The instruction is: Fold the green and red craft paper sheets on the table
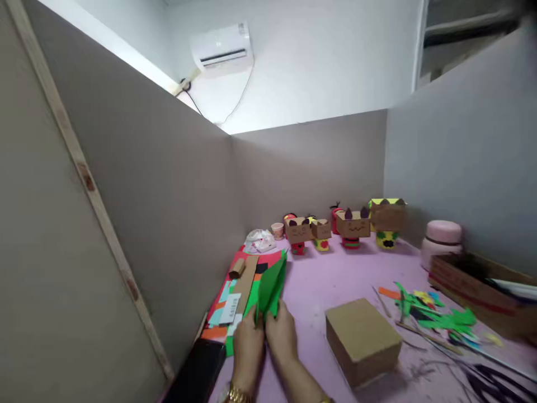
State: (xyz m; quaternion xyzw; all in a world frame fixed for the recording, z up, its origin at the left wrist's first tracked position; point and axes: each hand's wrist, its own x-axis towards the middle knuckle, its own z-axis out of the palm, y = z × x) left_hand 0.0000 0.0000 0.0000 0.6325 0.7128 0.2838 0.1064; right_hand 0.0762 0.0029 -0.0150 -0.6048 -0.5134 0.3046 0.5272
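Observation:
A folded sheet of green paper (pixel 271 285) stands upright between my two hands, its halves slightly parted at the top. My left hand (pixel 249 336) grips its lower left edge, fingers closed. On the lower right edge, my right hand (pixel 281 330) pinches it. Beneath and left of the paper lies a pile of coloured craft sheets with cardboard strips (pixel 246 280) and a small white printed label (pixel 230 309). A brown cardboard box (pixel 363 338) sits right of my right hand, apart from it.
A black phone (pixel 197 372) lies at the near left. Several cat-faced cardboard figures (pixel 353 226) line the back. To the right are green paper scraps (pixel 444 316), dark-handled scissors (pixel 499 383), an open carton (pixel 474 285) and a pink jar (pixel 441 240). Grey partitions (pixel 310 168) enclose the table.

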